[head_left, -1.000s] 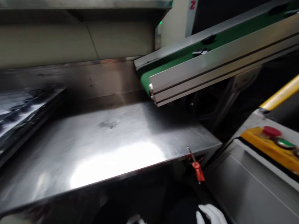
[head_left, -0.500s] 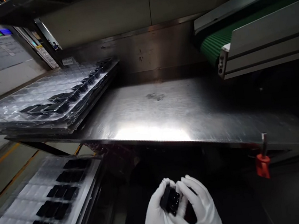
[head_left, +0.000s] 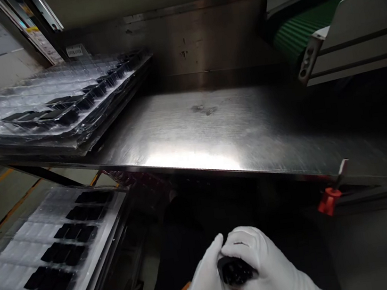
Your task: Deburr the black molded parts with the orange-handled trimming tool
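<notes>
Glare whitens the steel tabletop; shadow surrounds the gloved hands.

A factory line; green conveyor belt, steel bench, stacked component trays.

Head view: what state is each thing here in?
Left hand, white-gloved, gripping the part
Right hand, white-gloved, wrapped over the part
Black part, held between both hands
Upper trays, clear, stacked, holding black parts
Lower tray, holding rows of black parts
Steel table, smudged
Screwdriver, tilted at the table edge

The white-gloved left hand and right hand clasp a black block below the steel worktop, beside a clear tray of black parts.
</notes>
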The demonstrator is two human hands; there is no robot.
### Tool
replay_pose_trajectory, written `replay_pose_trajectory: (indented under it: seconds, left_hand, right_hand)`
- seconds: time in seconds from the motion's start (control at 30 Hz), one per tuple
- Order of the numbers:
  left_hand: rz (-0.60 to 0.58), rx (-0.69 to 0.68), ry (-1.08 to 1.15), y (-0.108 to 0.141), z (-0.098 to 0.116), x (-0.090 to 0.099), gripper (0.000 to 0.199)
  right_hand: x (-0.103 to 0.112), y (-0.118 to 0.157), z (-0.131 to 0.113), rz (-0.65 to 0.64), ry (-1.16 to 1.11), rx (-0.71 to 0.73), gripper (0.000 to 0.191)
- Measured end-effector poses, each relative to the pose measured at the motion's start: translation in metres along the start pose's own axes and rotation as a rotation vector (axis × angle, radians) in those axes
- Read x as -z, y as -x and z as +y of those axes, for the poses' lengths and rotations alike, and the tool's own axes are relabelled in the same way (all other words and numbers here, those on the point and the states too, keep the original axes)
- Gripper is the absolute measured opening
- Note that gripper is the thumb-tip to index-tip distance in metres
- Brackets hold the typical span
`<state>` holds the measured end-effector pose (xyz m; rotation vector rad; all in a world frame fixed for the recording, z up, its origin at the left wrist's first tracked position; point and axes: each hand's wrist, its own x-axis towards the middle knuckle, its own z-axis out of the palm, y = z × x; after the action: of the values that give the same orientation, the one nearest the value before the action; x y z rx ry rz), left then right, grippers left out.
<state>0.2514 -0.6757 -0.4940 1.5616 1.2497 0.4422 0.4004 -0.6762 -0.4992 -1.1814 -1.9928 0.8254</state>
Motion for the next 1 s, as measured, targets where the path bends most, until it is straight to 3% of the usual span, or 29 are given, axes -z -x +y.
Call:
replay_pose_trajectory:
  seconds: [0.1, 0.17, 0.23, 0.3, 0.37, 0.43, 0.67, 0.83, 1.0]
  left_hand:
    - [0.009, 0.176, 0.342, 0.002, -0.002, -0.005, 0.059]
    - [-0.008, 0.233, 0.495, 0.004, -0.003, -0.008, 0.059]
    - [-0.018, 0.303, 0.72, 0.007, -0.003, -0.011, 0.055]
    - [0.0, 0.414, 1.103, 0.009, 0.0, -0.013, 0.044]
    - [0.036, 0.529, 1.493, 0.01, 0.004, -0.014, 0.031]
    - [0.045, 0.577, 1.671, 0.01, 0.009, -0.013, 0.026]
    - [-0.167, 0.495, 1.622, 0.013, 0.015, -0.007, 0.058]
    - [-0.234, 0.406, 1.528, 0.02, 0.009, -0.008, 0.024]
    - [-0.302, 0.38, 1.598, 0.022, 0.012, -0.004, 0.024]
  right_hand:
    - [-0.006, 0.004, -0.004, -0.084, -0.094, -0.309, 0.019]
    - [-0.011, 0.007, -0.002, -0.069, -0.148, -0.456, 0.034]
    - [-0.015, 0.011, 0.001, -0.085, -0.229, -0.498, 0.039]
    - [-0.018, 0.015, 0.005, -0.092, -0.318, -0.498, 0.034]
    - [-0.021, 0.019, 0.007, -0.043, -0.364, -0.534, 0.029]
    - [-0.023, 0.023, 0.007, 0.028, -0.388, -0.599, 0.028]
    - [-0.018, 0.029, -0.007, 0.151, -0.615, -0.708, 0.033]
    - [-0.011, 0.036, -0.011, 0.197, -0.643, -0.792, 0.046]
    - [-0.008, 0.042, -0.009, 0.233, -0.686, -0.828, 0.047]
